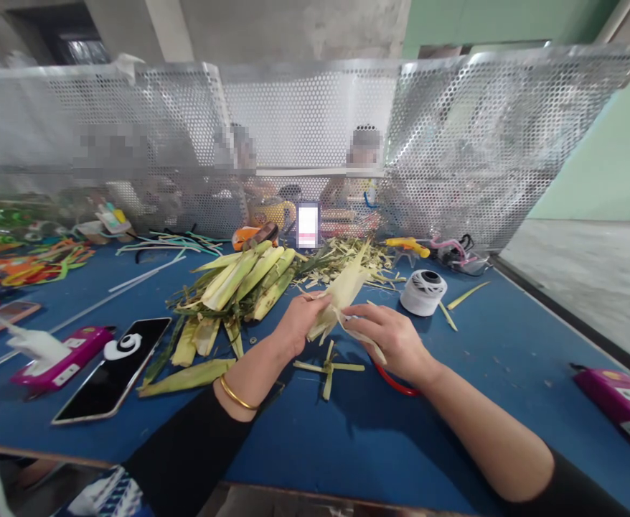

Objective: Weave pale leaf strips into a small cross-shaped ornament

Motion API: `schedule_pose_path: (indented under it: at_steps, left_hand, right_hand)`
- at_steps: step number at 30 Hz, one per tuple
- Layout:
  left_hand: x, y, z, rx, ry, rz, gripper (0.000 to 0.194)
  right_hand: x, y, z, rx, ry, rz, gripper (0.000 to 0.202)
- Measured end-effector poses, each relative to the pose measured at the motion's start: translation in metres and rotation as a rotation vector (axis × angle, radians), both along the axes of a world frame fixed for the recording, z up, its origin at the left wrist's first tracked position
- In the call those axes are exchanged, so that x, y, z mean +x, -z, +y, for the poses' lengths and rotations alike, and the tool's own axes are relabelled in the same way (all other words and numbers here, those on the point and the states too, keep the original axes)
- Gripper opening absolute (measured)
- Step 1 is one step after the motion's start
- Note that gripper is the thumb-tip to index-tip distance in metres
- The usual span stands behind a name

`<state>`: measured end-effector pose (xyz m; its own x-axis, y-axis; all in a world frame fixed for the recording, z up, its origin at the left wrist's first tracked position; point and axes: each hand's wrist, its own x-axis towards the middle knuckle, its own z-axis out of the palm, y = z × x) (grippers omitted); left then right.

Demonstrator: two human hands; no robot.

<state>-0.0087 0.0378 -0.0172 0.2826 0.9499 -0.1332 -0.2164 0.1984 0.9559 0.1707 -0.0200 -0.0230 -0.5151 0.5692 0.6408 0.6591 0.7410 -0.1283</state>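
Note:
Pale corn husks (349, 281) are gathered between my two hands above the blue table. My left hand (303, 320) is closed round their lower left side. On the right, my right hand (393, 337) pinches a husk piece that hangs down under its fingers. Below them a cross of green husk strips (328, 367) lies on the table, and a red ring (401, 388) shows partly beneath my right hand. A pile of green corn husks (250, 280) sits to the left of my hands. To the right stands a spool of white thread (423, 293).
The blue table (487, 431) also bears a black phone (113, 370), magenta power strips (67, 359) at left and right, husk scraps (347, 258), yellow-handled scissors (409, 246) and an orange tape holder (253, 237). A perforated metal screen (309, 108) stands behind, with people beyond it.

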Motion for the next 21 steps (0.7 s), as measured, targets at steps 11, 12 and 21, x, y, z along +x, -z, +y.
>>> schedule_pose_path:
  at_steps: [11, 12, 21]
  left_hand:
    - [-0.005, 0.003, 0.015, -0.164, -0.102, -0.180, 0.018]
    - [-0.006, 0.002, 0.017, -0.168, -0.148, -0.196, 0.016]
    - [-0.045, -0.007, 0.048, 0.065, -0.498, 0.202, 0.011]
  right_hand:
    - [-0.008, -0.010, -0.006, -0.238, -0.070, 0.561, 0.020]
    - [-0.008, -0.010, -0.006, -0.258, -0.036, 0.638, 0.020]
    - [0.006, -0.012, 0.012, -0.510, 0.214, 1.255, 0.025]
